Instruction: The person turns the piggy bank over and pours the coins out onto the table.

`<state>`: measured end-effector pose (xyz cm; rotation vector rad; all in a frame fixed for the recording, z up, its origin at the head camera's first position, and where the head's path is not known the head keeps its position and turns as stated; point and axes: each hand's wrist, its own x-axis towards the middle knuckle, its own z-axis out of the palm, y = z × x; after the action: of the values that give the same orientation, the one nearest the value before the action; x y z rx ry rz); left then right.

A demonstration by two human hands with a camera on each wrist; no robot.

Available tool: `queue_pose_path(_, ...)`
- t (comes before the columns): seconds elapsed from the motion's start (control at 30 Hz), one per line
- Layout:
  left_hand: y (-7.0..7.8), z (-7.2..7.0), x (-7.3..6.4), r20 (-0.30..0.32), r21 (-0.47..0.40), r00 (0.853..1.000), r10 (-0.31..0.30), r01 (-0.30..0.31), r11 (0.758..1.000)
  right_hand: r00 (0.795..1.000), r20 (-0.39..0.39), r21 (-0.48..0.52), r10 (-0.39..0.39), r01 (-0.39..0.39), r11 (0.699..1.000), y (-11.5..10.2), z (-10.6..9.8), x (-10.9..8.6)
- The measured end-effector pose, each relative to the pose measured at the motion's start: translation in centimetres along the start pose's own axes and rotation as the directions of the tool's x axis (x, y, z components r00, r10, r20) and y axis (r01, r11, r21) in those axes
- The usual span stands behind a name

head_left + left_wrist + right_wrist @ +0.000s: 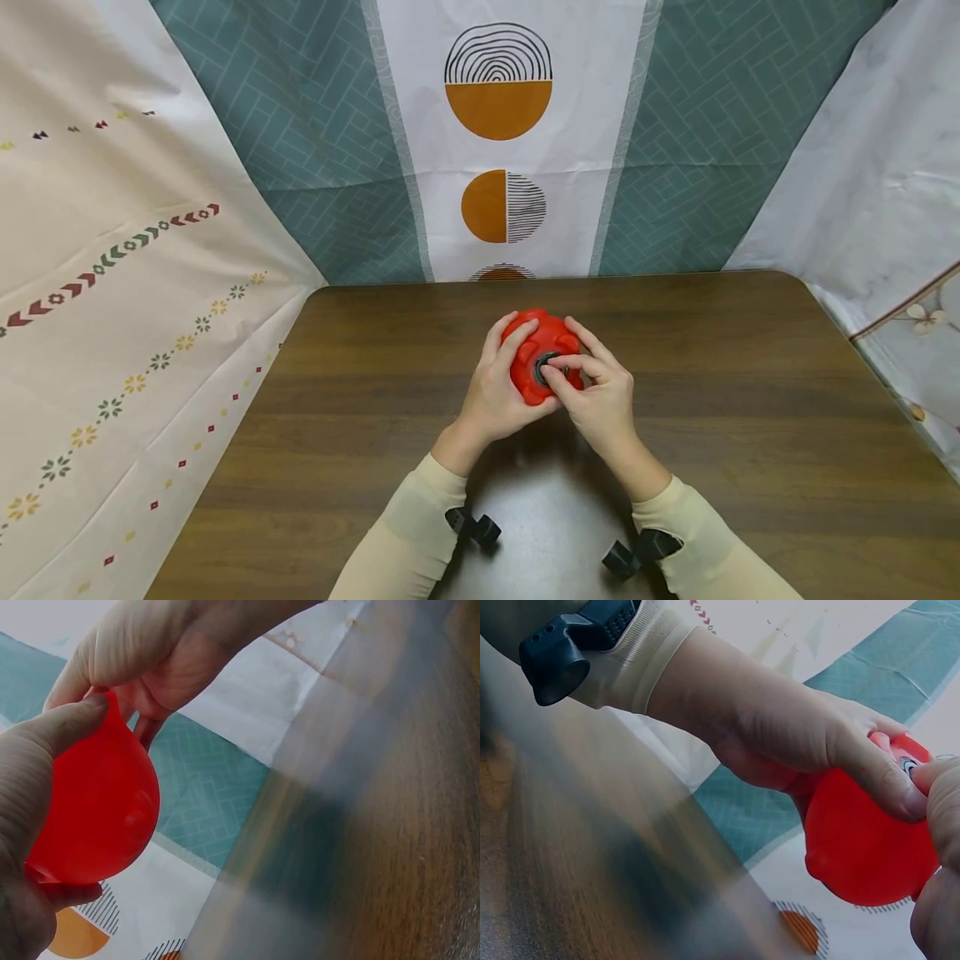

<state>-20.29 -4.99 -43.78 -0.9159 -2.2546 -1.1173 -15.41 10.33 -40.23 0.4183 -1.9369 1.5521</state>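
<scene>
A red, rounded, lobed object (551,333) with a dark ring (542,367) at the centre of one face is up between both hands over the table. My left hand (497,392) grips it from the left, fingers over its upper rim and thumb along its lower side. My right hand (602,398) pinches at the ring with thumb and forefinger, and another finger lies against the right rim. Seen from the left wrist, the object's smooth red back (112,802) bulges out. The right wrist view shows part of the ring (909,766) beside the fingertips, which hide the rest.
Beneath the hands spreads a brown wood-grain table (360,467), its far edge against a green and white patterned cloth (322,125). Pale printed cloths hang on the left (150,317) and right (870,167). Black wrist cameras (480,529) sit on both sleeves.
</scene>
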Motion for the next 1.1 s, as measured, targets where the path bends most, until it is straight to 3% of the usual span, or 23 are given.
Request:
queue_pose_path(0.63,-0.19,0.04,0.06,0.006,0.012,1.0,0.012,-0.012,1.0,0.998,0.055,-0.003,-0.044,0.044,0.999,0.43,-0.22,0.28)
queue_pose_path(1.1,0.43,0.21,-0.03,-0.04,0.026,0.999,0.027,-0.026,0.999,1.0,-0.011,-0.055,-0.028,0.027,0.998,0.16,-0.13,0.1)
